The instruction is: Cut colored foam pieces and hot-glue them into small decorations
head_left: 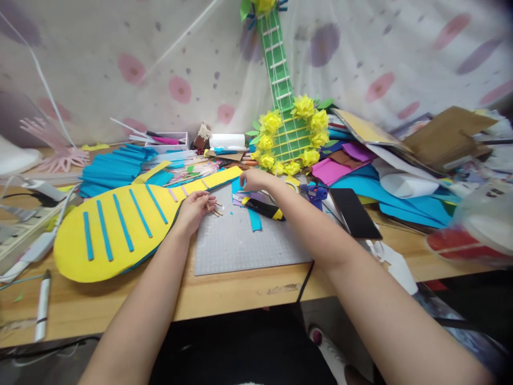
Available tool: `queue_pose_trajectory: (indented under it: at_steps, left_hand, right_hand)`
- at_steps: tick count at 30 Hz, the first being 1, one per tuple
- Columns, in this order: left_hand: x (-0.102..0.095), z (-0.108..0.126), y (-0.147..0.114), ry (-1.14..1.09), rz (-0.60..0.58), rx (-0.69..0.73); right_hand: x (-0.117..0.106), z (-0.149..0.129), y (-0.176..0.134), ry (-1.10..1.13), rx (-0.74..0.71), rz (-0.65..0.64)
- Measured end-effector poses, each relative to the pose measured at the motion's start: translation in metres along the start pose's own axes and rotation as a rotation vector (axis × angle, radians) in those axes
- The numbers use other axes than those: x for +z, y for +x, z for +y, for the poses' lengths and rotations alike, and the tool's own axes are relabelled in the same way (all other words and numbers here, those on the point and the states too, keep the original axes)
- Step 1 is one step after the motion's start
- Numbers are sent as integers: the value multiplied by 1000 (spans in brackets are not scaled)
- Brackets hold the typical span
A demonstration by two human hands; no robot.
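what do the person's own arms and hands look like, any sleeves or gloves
The left arm and right arm are bare as far as they show: no sleeves, watch or bracelet. No gloves on the left hand or right hand.

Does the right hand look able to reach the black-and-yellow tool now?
Probably yes: the right hand is close to the black-and-yellow tool, and nothing seems to lie on it. The hand is at the yellow neck's tip, so it may have to leave that first.
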State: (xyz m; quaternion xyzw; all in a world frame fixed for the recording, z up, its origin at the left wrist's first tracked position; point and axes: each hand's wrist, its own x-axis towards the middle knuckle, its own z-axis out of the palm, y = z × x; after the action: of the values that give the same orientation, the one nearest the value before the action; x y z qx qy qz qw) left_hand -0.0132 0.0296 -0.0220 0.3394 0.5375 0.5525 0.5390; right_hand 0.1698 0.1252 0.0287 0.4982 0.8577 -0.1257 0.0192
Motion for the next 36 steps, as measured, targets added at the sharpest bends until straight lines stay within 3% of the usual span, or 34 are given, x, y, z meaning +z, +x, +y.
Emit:
queue_pose_trajectory:
  at_steps: [6, 11, 16, 19, 22, 25, 27, 31, 36]
  left_hand:
    - [-1, -2, 0, -2, -26, -15]
    - [-3, -7, 4, -61, -4, 18]
    - [-3, -10, 6, -71, 26, 86]
    - [-3, -9, 6, -80, 44, 136]
    - [-4, -8, 7, -91, 73, 203]
    - [-4, -8, 8, -87, 108, 266]
    - [-3, -9, 8, -77, 123, 304]
    - [-2, -12, 6, -49, 90, 356]
    - [0, -14, 6, -29, -2, 358]
  right_hand:
    - [13, 9, -3, -94, -15, 15]
    - [6, 19, 13, -17, 197, 201]
    - [7, 24, 15, -9, 309, 210]
    - [3, 19, -5, 61, 240, 230]
    - [4, 13, -34, 72, 106, 138]
    - [17, 11, -58, 11, -15, 85]
    - [27, 12, -67, -6, -58, 133]
    - [38, 13, -71, 50, -102, 200]
    - [35, 19, -58, 127, -61, 282]
